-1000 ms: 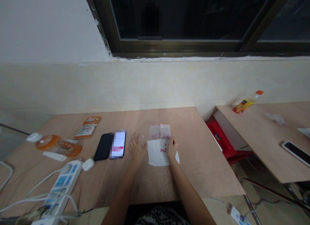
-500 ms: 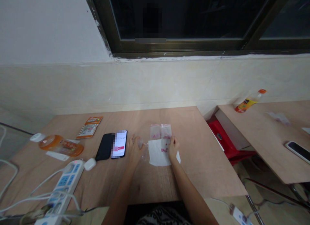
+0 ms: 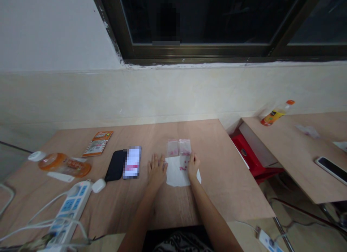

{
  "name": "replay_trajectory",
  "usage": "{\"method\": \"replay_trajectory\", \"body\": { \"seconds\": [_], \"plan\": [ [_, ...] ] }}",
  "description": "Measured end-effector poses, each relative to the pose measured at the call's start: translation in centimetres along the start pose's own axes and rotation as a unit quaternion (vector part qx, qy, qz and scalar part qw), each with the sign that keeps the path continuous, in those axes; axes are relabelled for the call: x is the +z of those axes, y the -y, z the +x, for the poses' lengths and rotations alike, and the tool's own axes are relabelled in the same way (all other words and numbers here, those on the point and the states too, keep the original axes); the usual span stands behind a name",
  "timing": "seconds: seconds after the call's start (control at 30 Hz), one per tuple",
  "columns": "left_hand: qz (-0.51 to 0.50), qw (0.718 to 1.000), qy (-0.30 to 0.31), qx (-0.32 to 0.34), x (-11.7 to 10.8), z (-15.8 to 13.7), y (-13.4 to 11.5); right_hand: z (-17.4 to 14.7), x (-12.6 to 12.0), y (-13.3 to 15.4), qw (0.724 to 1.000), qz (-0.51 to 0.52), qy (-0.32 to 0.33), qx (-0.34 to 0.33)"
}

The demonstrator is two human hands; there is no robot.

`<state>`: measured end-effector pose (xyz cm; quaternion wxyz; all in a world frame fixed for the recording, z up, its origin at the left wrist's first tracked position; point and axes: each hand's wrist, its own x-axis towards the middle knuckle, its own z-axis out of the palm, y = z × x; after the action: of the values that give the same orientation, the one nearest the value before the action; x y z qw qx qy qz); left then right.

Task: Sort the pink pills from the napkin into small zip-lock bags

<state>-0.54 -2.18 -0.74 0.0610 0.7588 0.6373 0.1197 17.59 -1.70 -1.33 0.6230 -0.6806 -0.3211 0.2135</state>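
Observation:
A white sheet of paper (image 3: 173, 175) lies on the wooden table, with small pinkish-red pieces (image 3: 183, 168) on it. Two small clear zip bags (image 3: 172, 148) with pink marks or bits sit side by side at its far edge. My left hand (image 3: 157, 171) rests flat, fingers spread, against the paper's left edge; what may be under the palm is hidden. Over the right part of the paper, my right hand (image 3: 193, 167) is closed, its curled fingers next to the pink pieces and the right bag. Whatever those fingers pinch is too small to make out.
Left of my hands are a lit phone (image 3: 132, 163), a black phone-sized object (image 3: 116, 166), a white case (image 3: 99, 186), an orange packet (image 3: 98, 143), a lying orange drink bottle (image 3: 65, 165) and a corded power strip (image 3: 71, 208). Another table (image 3: 295, 154) stands right.
My left hand has shifted slightly right and flattened onto the table with its fingers spread. The clear plastic seen beside it before no longer shows. My right hand stays nearly still.

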Motion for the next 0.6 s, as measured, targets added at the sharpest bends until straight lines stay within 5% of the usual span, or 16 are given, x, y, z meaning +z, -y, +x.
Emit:
{"method": "replay_trajectory", "body": {
  "seconds": [0.43, 0.6],
  "plan": [
    [-0.038, 0.995, -0.057, -0.070, -1.1, 1.2, -0.9, 0.0, -0.2, 0.9, 0.999, -0.008, -0.009, -0.032],
    [-0.091, 0.990, -0.104, 0.005, -3.2, 1.8, -1.9, 0.0, -0.3, 1.0, 0.999, -0.015, -0.011, -0.040]
  ]
}}
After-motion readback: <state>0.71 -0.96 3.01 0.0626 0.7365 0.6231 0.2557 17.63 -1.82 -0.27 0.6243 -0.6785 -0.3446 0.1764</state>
